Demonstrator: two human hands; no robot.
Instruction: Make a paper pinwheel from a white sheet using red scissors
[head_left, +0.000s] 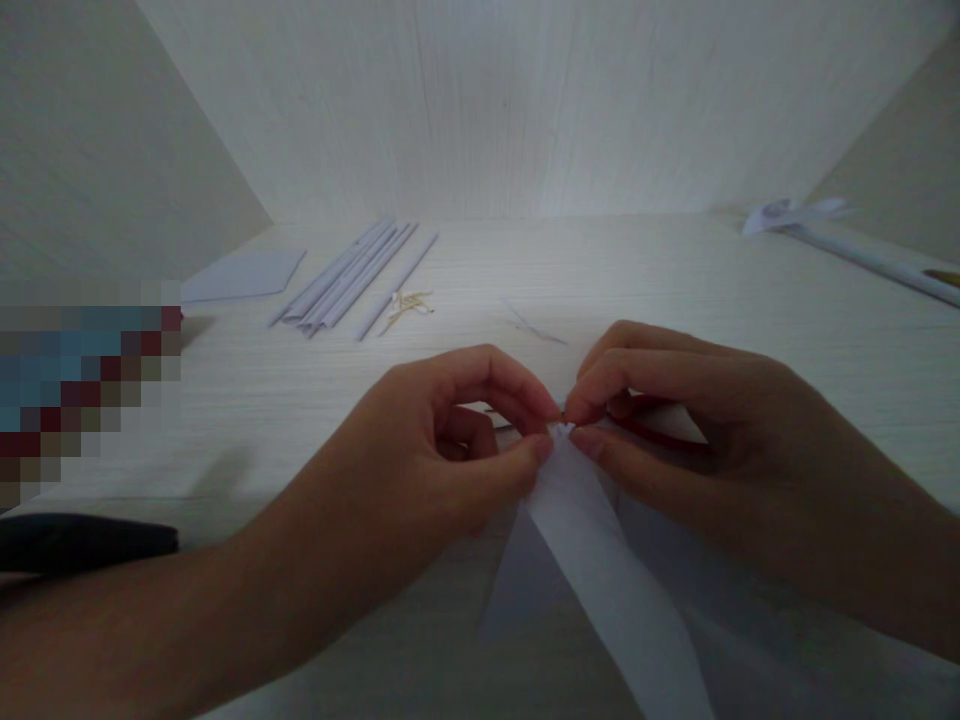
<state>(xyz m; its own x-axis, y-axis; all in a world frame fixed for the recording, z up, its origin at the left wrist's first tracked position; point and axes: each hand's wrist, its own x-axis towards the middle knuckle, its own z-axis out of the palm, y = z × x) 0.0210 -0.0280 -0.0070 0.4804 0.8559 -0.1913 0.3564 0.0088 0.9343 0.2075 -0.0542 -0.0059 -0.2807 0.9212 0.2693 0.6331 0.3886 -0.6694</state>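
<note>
Pinching the gathered tip of a white paper strip (pixel 600 550) at centre, thumb to fingers in both the left hand (pixel 420 440) and right hand (pixel 735 410), fingertips nearly meeting. Bending both in over red-handled scissors (pixel 660 436). Leaving open tabletop (pixel 637 280) beyond, between rolled paper tubes (pixel 352 270) at back left and a longer tube (pixel 877 257) at far right, bounded behind by a pale panel (pixel 510 110).

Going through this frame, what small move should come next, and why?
The right hand should probably press the bunched tip tighter while the left hand steadies the white sheet: both hands meet at that tip, and its upper edge looks uneven.
</note>
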